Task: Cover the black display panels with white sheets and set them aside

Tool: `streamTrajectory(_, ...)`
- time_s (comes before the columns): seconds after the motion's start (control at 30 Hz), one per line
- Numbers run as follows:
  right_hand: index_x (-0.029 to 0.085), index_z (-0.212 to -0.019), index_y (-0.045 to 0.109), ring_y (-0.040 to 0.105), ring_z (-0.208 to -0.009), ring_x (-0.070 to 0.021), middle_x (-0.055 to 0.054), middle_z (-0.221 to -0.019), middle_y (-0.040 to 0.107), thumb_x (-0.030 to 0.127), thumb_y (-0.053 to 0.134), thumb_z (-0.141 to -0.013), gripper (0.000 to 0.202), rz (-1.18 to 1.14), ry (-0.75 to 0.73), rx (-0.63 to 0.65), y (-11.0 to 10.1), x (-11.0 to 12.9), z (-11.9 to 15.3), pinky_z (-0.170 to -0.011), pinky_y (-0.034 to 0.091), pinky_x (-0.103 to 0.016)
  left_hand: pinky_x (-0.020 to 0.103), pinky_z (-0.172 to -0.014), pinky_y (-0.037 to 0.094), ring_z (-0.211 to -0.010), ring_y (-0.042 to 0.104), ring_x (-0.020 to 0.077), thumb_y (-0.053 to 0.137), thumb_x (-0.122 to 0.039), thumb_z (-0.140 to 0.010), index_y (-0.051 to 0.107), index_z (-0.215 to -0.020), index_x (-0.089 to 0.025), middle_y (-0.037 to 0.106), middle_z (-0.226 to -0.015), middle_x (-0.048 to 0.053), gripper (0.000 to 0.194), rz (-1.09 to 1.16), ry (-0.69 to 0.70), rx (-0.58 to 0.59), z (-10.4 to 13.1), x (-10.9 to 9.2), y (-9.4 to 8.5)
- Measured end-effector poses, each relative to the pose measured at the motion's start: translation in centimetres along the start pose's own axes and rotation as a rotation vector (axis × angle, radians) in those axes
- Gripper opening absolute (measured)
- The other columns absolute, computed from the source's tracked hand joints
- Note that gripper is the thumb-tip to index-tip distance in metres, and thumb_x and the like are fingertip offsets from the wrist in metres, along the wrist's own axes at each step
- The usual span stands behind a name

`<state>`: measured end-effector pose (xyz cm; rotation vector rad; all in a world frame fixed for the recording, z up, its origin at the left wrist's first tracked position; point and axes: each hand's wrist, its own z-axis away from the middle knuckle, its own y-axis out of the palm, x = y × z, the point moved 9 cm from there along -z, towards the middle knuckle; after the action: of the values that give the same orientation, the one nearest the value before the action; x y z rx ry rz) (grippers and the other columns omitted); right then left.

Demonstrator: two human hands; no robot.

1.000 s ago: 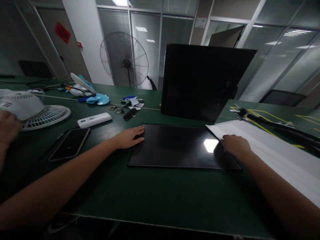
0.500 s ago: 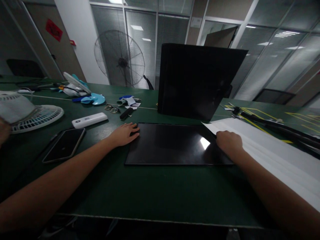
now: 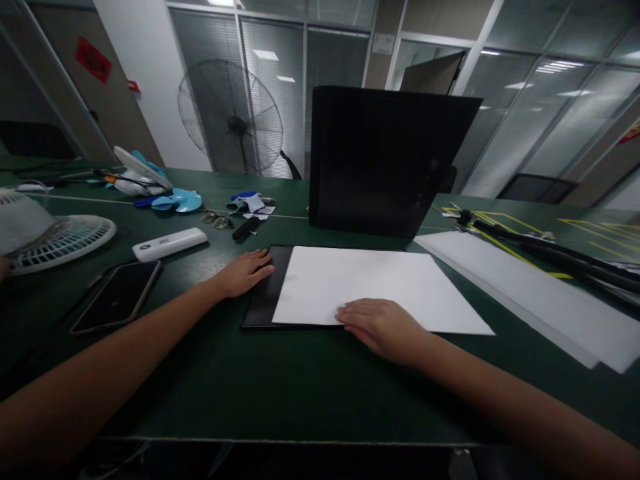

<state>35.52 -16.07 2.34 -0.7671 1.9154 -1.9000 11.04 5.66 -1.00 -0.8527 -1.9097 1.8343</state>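
A flat black panel point(image 3: 261, 298) lies on the green table, mostly covered by a white sheet point(image 3: 360, 273) whose right end extends past it. At the panel's left edge rests my left hand point(image 3: 243, 273), open, fingers slightly spread on the table and the panel's rim. My right hand point(image 3: 383, 328) is at the sheet's front edge, its fingers pressed together on the paper; the thumb is hidden below. More white sheets point(image 3: 520, 293) lie to the right. Behind the panel stands a large black screen point(image 3: 375, 163).
To the left are a phone point(image 3: 119, 297), a white power bank point(image 3: 170, 245), glasses point(image 3: 217, 219), a black object point(image 3: 245, 229) and a white fan cage point(image 3: 75, 240). Black cables point(image 3: 560, 257) run along the right. The table's front edge point(image 3: 300, 441) is near.
My right hand has moved left and nearer the front edge. A white sheet now covers most of the formerly bare black panel. The camera view has shifted slightly.
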Motion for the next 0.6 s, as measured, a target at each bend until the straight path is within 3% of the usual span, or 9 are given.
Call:
streamTrajectory(0.17, 0.026, -0.163, 0.048, 0.035, -0.159, -0.0221, -0.004, -0.169, 0.04, 0.034, 0.049, -0.111, 0.053, -0.225, -0.175, 0.021, 1.3, 1.5, -0.2, -0.134, 0.03, -0.047, 0.052, -0.133, 0.024, -0.163, 0.029, 0.039, 0.042, -0.087, -0.093, 0.029, -0.17, -0.004, 0.026, -0.175, 0.022, 0.114, 0.037, 0.004, 0.031, 0.1, -0.2, 0.4)
streamTrajectory(0.23, 0.029, -0.166, 0.042, 0.036, -0.158, -0.0199, -0.003, -0.171, 0.037, 0.037, 0.05, -0.111, 0.057, -0.3, -0.21, 0.03, 0.9, 1.3, -0.1, -0.133, 0.031, -0.045, 0.052, -0.132, 0.027, -0.162, 0.031, 0.038, 0.041, -0.088, -0.093, 0.024, -0.172, -0.008, 0.027, -0.176, 0.019, 0.114, 0.088, -0.002, 0.008, 0.1, 0.0, 0.1)
streamTrajectory(0.3, 0.033, -0.167, 0.04, 0.04, -0.156, -0.019, -0.002, -0.171, 0.039, 0.042, 0.05, -0.111, 0.058, -0.308, -0.183, -0.01, -0.2, -0.6, 0.0, -0.131, 0.036, -0.043, 0.051, -0.131, 0.029, -0.161, 0.034, 0.037, 0.037, -0.088, -0.095, 0.029, -0.172, -0.013, 0.03, -0.176, 0.016, 0.107, 0.126, -0.004, 0.001, 0.1, 0.3, 0.0)
streamTrajectory(0.37, 0.037, -0.165, 0.044, 0.042, -0.154, -0.0187, 0.001, -0.169, 0.041, 0.046, 0.05, -0.11, 0.055, -0.189, 0.002, -0.121, -2.0, -5.5, 0.6, -0.129, 0.038, -0.041, 0.051, -0.13, 0.032, -0.16, 0.037, 0.0374, 0.035, -0.087, -0.097, 0.043, -0.167, -0.018, 0.032, -0.176, 0.014, 0.099, 0.136, -0.006, 0.011, -0.1, 0.7, 0.1)
streamTrajectory(0.43, 0.036, -0.162, 0.048, 0.043, -0.153, -0.0188, 0.001, -0.169, 0.042, 0.048, 0.051, -0.109, 0.054, 0.023, 0.355, -0.258, -4.3, -13.0, 2.8, -0.129, 0.037, -0.037, 0.052, -0.128, 0.034, -0.158, 0.041, 0.0378, 0.034, -0.085, -0.099, 0.054, -0.161, -0.023, 0.034, -0.175, 0.012, 0.09, 0.13, -0.001, 0.013, -0.3, 1.1, 0.2)
streamTrajectory(0.53, 0.014, -0.164, 0.044, 0.03, -0.16, -0.0295, -0.016, -0.172, 0.033, 0.038, 0.049, -0.108, 0.062, 0.138, 0.71, -0.345, -6.5, -22.6, 8.6, -0.133, 0.026, -0.047, 0.053, -0.128, 0.034, -0.157, 0.043, 0.0362, 0.033, -0.08, -0.102, 0.057, -0.159, -0.026, 0.037, -0.174, 0.01, 0.082, 0.124, 0.035, -0.004, -0.5, 1.3, 0.3)
streamTrajectory(0.6, 0.007, -0.164, 0.043, 0.021, -0.162, -0.0368, -0.026, -0.171, 0.027, 0.037, 0.053, -0.105, 0.066, 0.177, 0.927, -0.337, -6.8, -27.5, 13.3, -0.131, 0.025, -0.053, 0.054, -0.128, 0.034, -0.157, 0.043, 0.0361, 0.032, -0.079, -0.103, 0.056, -0.16, -0.026, 0.038, -0.174, 0.01, 0.081, 0.114, 0.048, -0.008, -0.6, 1.4, 0.4)
